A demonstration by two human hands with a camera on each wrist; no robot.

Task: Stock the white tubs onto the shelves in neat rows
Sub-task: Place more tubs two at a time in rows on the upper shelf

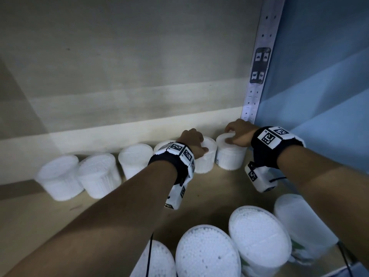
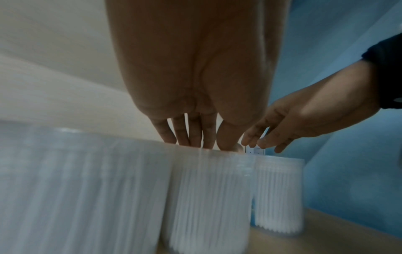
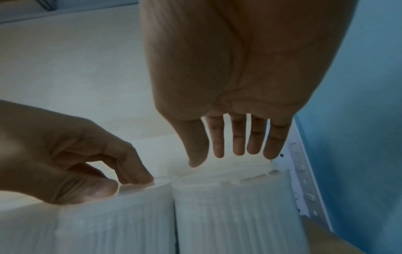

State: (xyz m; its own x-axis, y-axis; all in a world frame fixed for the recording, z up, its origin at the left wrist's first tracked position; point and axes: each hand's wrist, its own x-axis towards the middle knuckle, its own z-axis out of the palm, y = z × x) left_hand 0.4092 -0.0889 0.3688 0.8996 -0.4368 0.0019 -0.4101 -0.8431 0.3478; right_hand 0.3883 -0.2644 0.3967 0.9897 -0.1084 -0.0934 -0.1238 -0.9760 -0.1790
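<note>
A row of white tubs of cotton swabs stands along the back of the wooden shelf [image 1: 219, 188]. My left hand [image 1: 199, 142] grips the lid of the second tub from the right [image 1: 205, 163], thumb on the near rim and fingers curled over the top. In the left wrist view, the left hand [image 2: 195, 137] meets that tub [image 2: 206, 197] at its rim. My right hand [image 1: 231, 134] hovers over the rightmost tub [image 1: 229, 158], which stands against its neighbour. In the right wrist view the right hand [image 3: 228, 151] has straight, spread fingers just above this tub's lid [image 3: 228, 178].
Three more tubs [image 1: 97, 174] continue the back row to the left; another is half hidden behind my left wrist. Several tubs [image 1: 207, 254] stand at the shelf's front right. A perforated metal upright [image 1: 257, 76] and a blue wall [image 1: 319, 96] close off the right side.
</note>
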